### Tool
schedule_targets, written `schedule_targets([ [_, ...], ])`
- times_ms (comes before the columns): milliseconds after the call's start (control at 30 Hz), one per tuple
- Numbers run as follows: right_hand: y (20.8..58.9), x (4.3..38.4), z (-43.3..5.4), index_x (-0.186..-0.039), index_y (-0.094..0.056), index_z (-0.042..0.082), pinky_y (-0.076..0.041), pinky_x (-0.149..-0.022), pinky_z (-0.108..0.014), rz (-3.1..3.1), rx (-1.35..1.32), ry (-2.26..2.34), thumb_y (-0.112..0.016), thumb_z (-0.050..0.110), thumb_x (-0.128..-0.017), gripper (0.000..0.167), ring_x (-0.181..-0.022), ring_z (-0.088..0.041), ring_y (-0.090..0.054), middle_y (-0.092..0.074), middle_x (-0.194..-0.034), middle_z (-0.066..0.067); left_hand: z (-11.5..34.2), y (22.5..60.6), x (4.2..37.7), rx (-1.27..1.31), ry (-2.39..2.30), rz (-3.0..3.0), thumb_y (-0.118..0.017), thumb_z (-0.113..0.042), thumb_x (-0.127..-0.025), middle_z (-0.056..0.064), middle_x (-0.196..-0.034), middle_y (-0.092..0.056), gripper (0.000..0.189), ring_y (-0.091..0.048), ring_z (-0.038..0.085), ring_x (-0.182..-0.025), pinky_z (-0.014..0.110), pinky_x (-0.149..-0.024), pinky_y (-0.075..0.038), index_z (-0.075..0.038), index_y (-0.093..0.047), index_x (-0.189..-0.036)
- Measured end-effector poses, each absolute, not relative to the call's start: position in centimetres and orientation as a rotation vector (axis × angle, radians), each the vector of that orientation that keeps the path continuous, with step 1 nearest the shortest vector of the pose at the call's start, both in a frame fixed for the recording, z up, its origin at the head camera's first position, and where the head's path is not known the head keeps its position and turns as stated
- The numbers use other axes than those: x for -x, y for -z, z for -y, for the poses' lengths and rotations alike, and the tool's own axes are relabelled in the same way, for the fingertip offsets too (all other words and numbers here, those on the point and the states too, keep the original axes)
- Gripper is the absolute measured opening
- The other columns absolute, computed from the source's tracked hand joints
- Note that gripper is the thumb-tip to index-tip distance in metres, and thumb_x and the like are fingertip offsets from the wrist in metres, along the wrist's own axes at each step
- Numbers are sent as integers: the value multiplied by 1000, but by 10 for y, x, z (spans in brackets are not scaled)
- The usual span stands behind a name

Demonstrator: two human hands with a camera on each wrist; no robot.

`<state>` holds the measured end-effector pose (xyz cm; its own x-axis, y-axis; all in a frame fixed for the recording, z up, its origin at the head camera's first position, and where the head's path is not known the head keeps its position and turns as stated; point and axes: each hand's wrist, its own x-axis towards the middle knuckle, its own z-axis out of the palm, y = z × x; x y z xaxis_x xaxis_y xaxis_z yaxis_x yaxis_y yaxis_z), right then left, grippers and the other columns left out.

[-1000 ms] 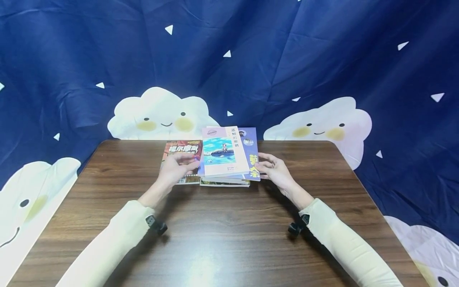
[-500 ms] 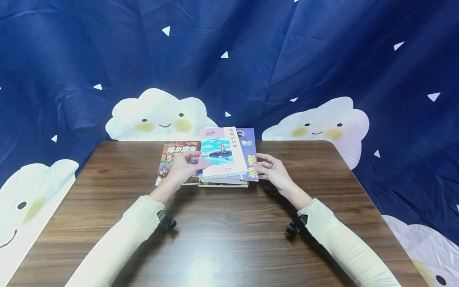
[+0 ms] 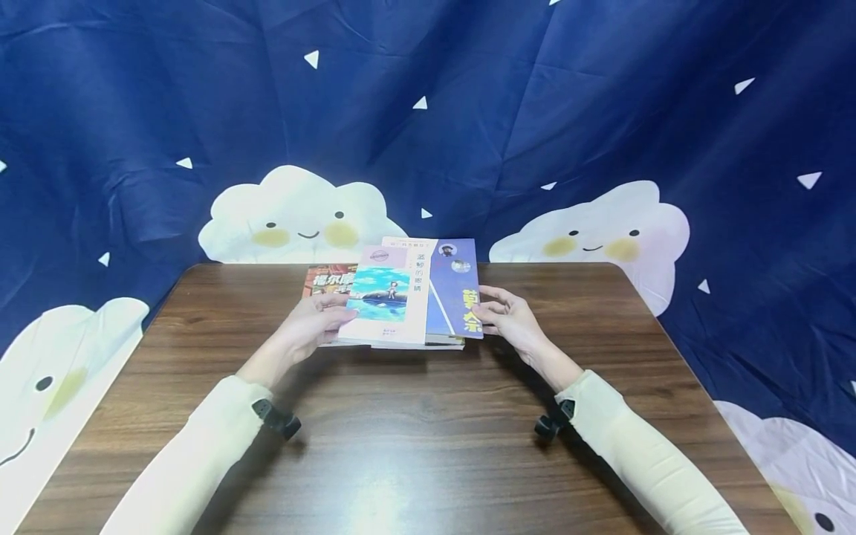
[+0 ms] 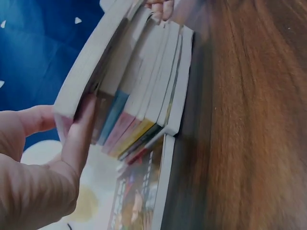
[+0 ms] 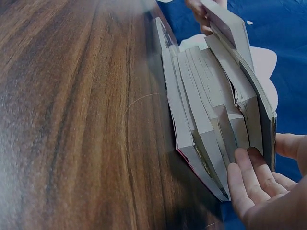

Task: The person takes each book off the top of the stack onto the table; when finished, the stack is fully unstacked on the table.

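My left hand pinches a paperback book with a seaside picture on its pale cover, thumb on top and fingers beneath. In the left wrist view this paperback slants up off the stack, its left side raised. Under it lies a purple book with yellow lettering, topmost of a stack of several books. At the stack's right side, my right hand grips the purple book's edge, thumb above, other fingertips against the page edges below.
A red comic-style book lies on the table left of the stack, partly covered by the left hand and the raised paperback. The brown wooden table ends just behind the books at a blue cloud-print curtain.
The left hand first reached in to the paperback, then drew it left and toward me, uncovering more of the purple book and covering more of the red one. My right hand stayed put.
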<state>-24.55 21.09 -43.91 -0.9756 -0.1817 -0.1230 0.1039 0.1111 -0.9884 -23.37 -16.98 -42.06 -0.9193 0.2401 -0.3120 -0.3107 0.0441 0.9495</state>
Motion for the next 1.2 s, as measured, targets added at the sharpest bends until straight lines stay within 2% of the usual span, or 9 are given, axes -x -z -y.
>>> schedule_targets([
  [167,438,245,-210,-158,-41,0,-66,-80,-20,-2172,91,1963,-65,8,-104,60,-87,0,-72,-75,-95,14,201,419,221,-18,-2064,-1907,-58,-4,-104,-10,-95,-73,63,-71,2,-82,18,-75,-64,6,-30,-159],
  [267,438,245,-210,-158,-41,-1,-66,-80,-19,-2169,95,1963,-65,8,-104,60,-87,0,-72,-75,-94,15,227,418,215,-62,-2166,-1884,-56,-1,-105,-9,-99,-74,47,-72,2,-85,18,-76,-66,2,-40,-149],
  [367,439,246,-211,-158,-40,-1,-66,-79,-19,-2162,94,1968,-65,7,-104,60,-86,0,-72,-74,-94,15,257,418,211,-89,-2259,-1859,-56,2,-105,-6,-100,-78,33,-76,6,-87,20,-76,-68,-9,-49,-136],
  [467,440,247,-212,-158,-40,-1,-66,-79,-19,-2163,94,1971,-64,7,-104,60,-86,0,-72,-74,-94,16,289,421,209,-84,-2319,-1852,-57,4,-105,-5,-100,-79,32,-77,6,-85,20,-74,-67,-16,-51,-130],
  [667,440,247,-213,-158,-40,-1,-66,-79,-19,-2168,94,1972,-64,7,-104,60,-85,0,-72,-74,-94,16,344,437,212,38,-2290,-1930,-58,-3,-107,-8,-102,-77,32,-77,6,-88,21,-75,-68,-22,-48,-130],
  [733,440,246,-212,-158,-40,-1,-66,-79,-19,-2166,92,1971,-64,7,-104,60,-85,0,-72,-74,-93,15,356,444,212,106,-2242,-1973,-57,-5,-108,-11,-100,-76,34,-76,5,-88,21,-76,-68,-20,-46,-136],
  [900,438,244,-211,-159,-39,-2,-66,-79,-20,-2157,94,1971,-64,6,-104,60,-85,-1,-72,-74,-94,14,372,460,216,258,-2097,-2060,-54,-8,-109,-15,-95,-73,54,-74,1,-86,19,-77,-67,-5,-30,-157],
  [1100,437,244,-210,-159,-40,-1,-66,-78,-20,-2167,93,1964,-65,7,-104,61,-85,-1,-72,-74,-95,13,381,468,225,283,-1880,-2272,-55,-16,-109,-22,-94,-67,66,-70,-5,-85,15,-78,-66,4,-23,-163],
  [1200,436,244,-210,-159,-40,-1,-66,-78,-20,-2167,85,1966,-65,8,-104,61,-84,-1,-72,-73,-94,13,384,470,230,272,-1686,-2466,-54,-21,-109,-6,-111,-69,68,-66,-8,-85,13,-76,-64,9,-24,-162],
])
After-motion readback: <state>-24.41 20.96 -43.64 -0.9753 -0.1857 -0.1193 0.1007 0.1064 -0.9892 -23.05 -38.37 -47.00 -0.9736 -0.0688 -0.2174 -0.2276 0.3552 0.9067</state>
